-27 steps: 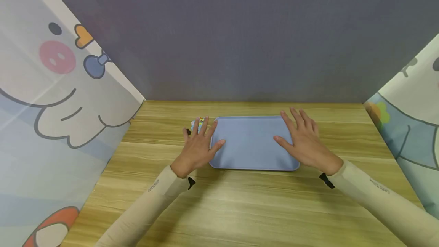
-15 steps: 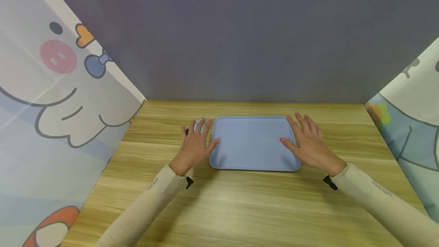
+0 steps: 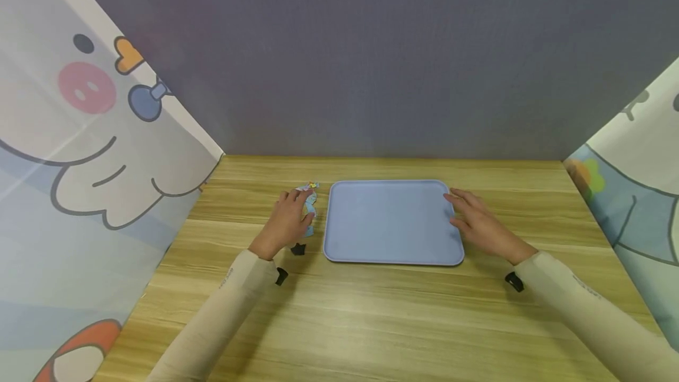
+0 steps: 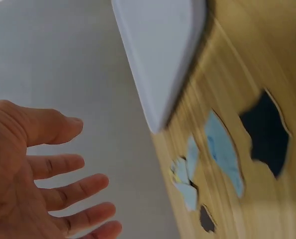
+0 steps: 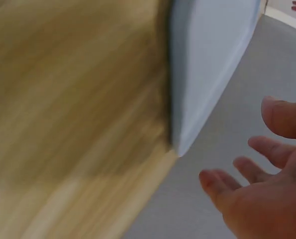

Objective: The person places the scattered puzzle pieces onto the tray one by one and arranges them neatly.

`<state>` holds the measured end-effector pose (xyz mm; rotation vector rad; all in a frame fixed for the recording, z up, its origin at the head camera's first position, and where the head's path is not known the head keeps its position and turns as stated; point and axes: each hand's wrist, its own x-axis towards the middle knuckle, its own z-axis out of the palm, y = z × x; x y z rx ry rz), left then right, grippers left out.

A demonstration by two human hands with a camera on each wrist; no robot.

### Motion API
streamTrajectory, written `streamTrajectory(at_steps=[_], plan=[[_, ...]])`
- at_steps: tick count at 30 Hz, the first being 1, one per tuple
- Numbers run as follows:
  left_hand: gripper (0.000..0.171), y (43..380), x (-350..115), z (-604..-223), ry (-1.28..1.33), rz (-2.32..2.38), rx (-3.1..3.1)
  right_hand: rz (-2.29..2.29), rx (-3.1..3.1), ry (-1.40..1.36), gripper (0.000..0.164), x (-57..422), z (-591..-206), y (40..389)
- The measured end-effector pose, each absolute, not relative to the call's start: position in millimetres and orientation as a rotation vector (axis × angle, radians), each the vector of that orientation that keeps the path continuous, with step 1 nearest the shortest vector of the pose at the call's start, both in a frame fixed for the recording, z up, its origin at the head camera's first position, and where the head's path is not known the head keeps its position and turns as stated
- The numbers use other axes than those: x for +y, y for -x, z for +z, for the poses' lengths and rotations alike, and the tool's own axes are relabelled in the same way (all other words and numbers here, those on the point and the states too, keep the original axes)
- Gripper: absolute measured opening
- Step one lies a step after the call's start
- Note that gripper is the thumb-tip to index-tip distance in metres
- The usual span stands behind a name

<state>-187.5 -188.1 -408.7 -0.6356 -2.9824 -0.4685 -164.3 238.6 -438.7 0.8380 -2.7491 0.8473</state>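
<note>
A shallow light-blue tray [image 3: 394,223] lies flat on the wooden table. Over its left side, several thin irregular pieces are scattered, among them a light-blue piece [image 4: 223,152], a black piece [image 4: 268,134], a small dark piece [image 4: 207,219] and a small yellow-patterned piece [image 4: 180,169]. My left hand [image 3: 283,223] hovers above these pieces and partly hides them in the head view; its fingers are loosely bent and hold nothing. Beside the tray's right edge is my right hand [image 3: 485,229], fingers relaxed and gripping nothing. Whether its fingertips touch the rim I cannot tell.
A grey panel [image 3: 371,63] stands along the table's back edge. Printed cartoon sheets flank the table on the left [image 3: 106,152] and right [image 3: 636,193]. Bare wood grain [image 3: 382,317] shows in front of the tray.
My left hand has moved left and toward me, off the tray's left edge, uncovering blue and black pieces. The right hand has shifted right to outside the tray's edge. The tray has stayed put.
</note>
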Motion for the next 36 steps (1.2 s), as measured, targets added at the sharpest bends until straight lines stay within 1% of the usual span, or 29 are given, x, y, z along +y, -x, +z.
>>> streamTrajectory(at_steps=[5,11,18,24,27,33,36], plan=[[0.051,194,-197,-414,0.584,-0.426,-2.997,0.868,-2.734,-0.863,0.047,245,-453,168],[0.046,196,-201,-419,0.534,-0.394,-3.097,0.92,-2.785,-0.829,0.044,251,-462,166],[0.047,193,-205,-422,0.535,-0.388,-3.299,0.957,-2.819,-0.816,0.041,256,-469,165],[0.045,192,-207,-430,0.564,-0.391,-3.323,0.957,-2.841,-0.792,0.044,259,-473,166],[0.042,192,-207,-435,0.554,-0.39,-3.327,0.962,-2.84,-0.795,0.045,261,-474,166],[0.03,193,-206,-442,0.498,-0.392,-3.326,0.978,-2.845,-0.781,0.045,261,-475,165],[0.027,195,-206,-444,0.486,-0.405,-3.321,0.992,-2.859,-0.763,0.045,261,-475,164]])
